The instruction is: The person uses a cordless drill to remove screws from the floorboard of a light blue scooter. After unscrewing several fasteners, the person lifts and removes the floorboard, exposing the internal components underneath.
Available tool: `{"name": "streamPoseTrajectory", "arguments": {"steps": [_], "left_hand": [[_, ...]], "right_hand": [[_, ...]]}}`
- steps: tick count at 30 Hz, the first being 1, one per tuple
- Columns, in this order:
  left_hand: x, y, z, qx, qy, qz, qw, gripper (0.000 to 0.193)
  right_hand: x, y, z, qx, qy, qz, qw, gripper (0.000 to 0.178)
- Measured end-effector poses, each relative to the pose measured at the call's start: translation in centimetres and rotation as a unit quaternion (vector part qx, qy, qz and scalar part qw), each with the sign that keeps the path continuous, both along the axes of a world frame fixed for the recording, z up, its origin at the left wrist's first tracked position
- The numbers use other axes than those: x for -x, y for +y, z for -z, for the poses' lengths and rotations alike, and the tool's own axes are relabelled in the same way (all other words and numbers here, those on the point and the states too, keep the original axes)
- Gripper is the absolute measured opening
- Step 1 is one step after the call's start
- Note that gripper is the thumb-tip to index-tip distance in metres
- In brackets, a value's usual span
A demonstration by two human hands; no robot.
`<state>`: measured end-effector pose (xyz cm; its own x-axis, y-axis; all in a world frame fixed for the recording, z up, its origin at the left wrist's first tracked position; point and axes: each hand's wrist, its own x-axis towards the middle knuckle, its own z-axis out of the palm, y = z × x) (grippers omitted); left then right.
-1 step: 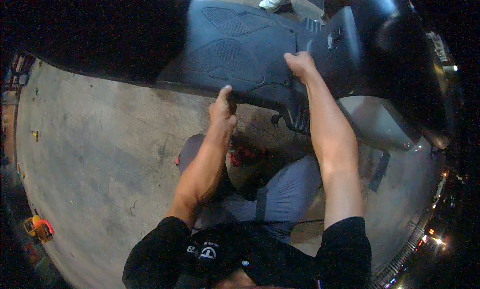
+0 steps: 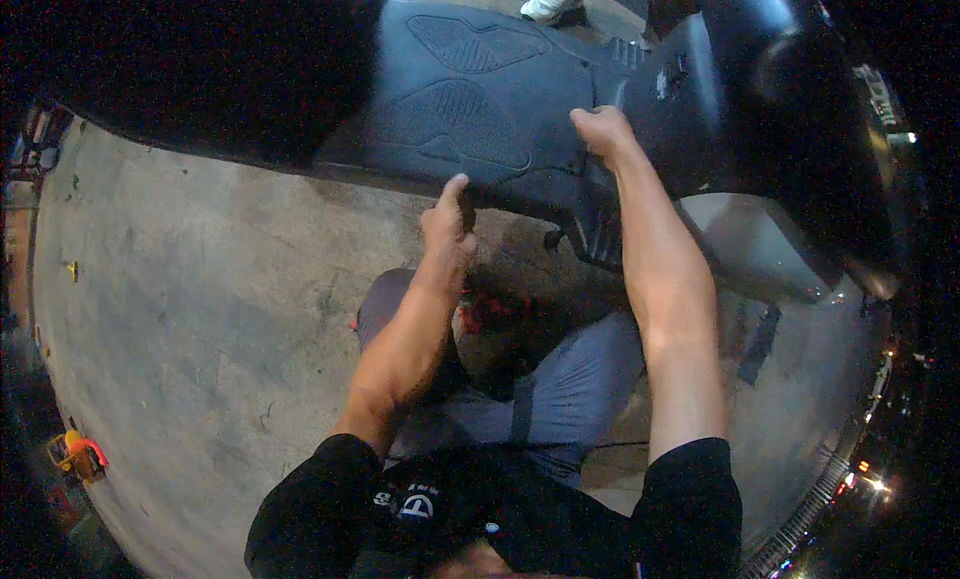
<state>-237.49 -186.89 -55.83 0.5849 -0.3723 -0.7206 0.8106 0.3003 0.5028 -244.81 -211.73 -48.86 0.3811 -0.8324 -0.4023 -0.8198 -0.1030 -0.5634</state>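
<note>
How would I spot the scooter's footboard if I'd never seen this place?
Find the big dark scooter across the top of the picture. The footboard is its flat, bluish middle stretch, with the left hand at its near edge. Two textured patches set it apart from the smoother panel to its right.

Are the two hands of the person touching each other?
No, the left hand is near the dark footboard's edge, apart from the right hand.
</note>
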Motion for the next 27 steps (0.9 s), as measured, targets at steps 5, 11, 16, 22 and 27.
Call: {"name": "streamPoseTrajectory", "arguments": {"steps": [5,11,16,22,27], "left_hand": [[3.2,0.7,-6.2,-0.088,0.003,0.119,0.989,0.045],[3.3,-1.9,0.4,0.002,0.095,0.098,0.991,0.06],[4.5,-1.6,5.0,0.032,0.079,0.123,0.989,0.056],[4.4,-1.9,5.6,-0.003,0.05,0.141,0.989,0.051],[4.1,-1.8,5.9,0.017,0.023,0.12,0.992,0.06]], "right_hand": [[0.8,1.4,-0.6,-0.119,-0.118,0.082,0.982,0.043],[-1.1,2.3,1.9,-0.087,-0.114,0.093,0.985,0.045],[-0.7,1.4,6.2,-0.038,-0.078,0.094,0.992,0.053],[-0.2,2.4,4.9,-0.003,-0.014,0.007,1.0,0.06],[-0.2,2.9,3.7,-0.1,-0.079,0.038,0.991,0.038]]}}
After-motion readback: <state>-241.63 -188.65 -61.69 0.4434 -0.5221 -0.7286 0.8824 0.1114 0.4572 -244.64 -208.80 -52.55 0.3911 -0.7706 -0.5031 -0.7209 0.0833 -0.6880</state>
